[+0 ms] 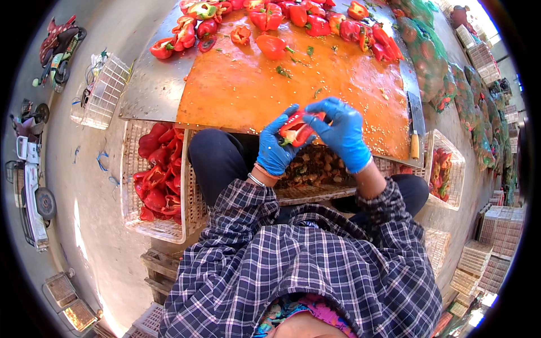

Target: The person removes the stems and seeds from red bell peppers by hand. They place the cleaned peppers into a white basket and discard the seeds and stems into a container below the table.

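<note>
Both my hands wear blue gloves and meet over the near edge of the orange board [236, 90]. A cut-open red bell pepper [296, 130] lies between them, its pale inside facing up. My left hand [276, 147] is closed around its left and lower side. My right hand [344, 134] curls over its right edge, thumb and fingertips against it; whatever else sits between those fingertips is too small to make out. On the board's right side rests a knife with a wooden handle [415, 145], its wide blade pointing away from me.
Red peppers [267, 18], some cut, are heaped along the board's far side, with seeds and leaf bits scattered nearer. A white crate [128, 197] of red pepper pieces stands left. Cores and scraps [315, 167] fill a container below my hands. Another crate [457, 180] is right, near netted sacks [422, 53].
</note>
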Demonstrator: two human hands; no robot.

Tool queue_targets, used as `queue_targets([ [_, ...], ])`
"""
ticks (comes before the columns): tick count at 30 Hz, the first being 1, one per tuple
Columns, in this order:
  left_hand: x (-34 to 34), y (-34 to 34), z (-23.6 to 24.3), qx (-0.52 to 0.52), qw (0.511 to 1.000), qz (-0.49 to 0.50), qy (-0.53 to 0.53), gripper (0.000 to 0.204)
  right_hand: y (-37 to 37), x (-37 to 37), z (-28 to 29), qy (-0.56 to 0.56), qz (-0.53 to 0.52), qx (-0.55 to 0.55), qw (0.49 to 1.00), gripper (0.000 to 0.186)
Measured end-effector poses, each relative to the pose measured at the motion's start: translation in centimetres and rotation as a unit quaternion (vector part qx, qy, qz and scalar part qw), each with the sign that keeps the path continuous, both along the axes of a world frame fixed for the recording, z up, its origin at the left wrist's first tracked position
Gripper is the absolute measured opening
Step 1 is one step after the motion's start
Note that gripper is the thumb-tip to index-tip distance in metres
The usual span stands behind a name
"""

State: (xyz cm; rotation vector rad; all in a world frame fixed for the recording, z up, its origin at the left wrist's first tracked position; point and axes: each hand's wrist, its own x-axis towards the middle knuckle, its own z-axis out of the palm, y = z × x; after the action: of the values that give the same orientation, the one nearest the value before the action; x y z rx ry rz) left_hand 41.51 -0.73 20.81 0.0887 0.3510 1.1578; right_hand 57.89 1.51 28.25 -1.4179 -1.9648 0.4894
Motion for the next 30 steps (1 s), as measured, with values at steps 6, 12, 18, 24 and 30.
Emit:
queue_targets([
  [6, 0.9, -0.3, 0.2, 0.045, 0.996, 0.018, 0.076, 0.054, -3.9, -2.4, -3.3, -0.090, -0.011, 0.006, 0.996, 0.054],
  [12, 0.5, -0.7, 0.2, 0.042, 0.992, -0.065, 0.100, 0.048, -4.3, -2.2, -4.6, -0.110, 0.054, 0.016, 0.992, 0.034],
  [18, 0.3, -0.4, -1.6, 0.020, 0.992, -0.096, 0.086, 0.049, -2.9, -0.7, -4.2, 0.101, 0.089, -0.276, 0.952, 0.017],
  [24, 0.8, -0.6, -1.7, 0.033, 0.995, -0.076, 0.050, 0.055, -3.5, -0.3, -4.0, -0.020, 0.131, -0.067, 0.989, 0.012],
  [30, -1.0, -0.6, 0.3, 0.032, 0.998, -0.022, 0.056, 0.056, -7.0, 5.4, -5.2, 0.269, -0.045, -0.358, 0.893, 0.025],
])
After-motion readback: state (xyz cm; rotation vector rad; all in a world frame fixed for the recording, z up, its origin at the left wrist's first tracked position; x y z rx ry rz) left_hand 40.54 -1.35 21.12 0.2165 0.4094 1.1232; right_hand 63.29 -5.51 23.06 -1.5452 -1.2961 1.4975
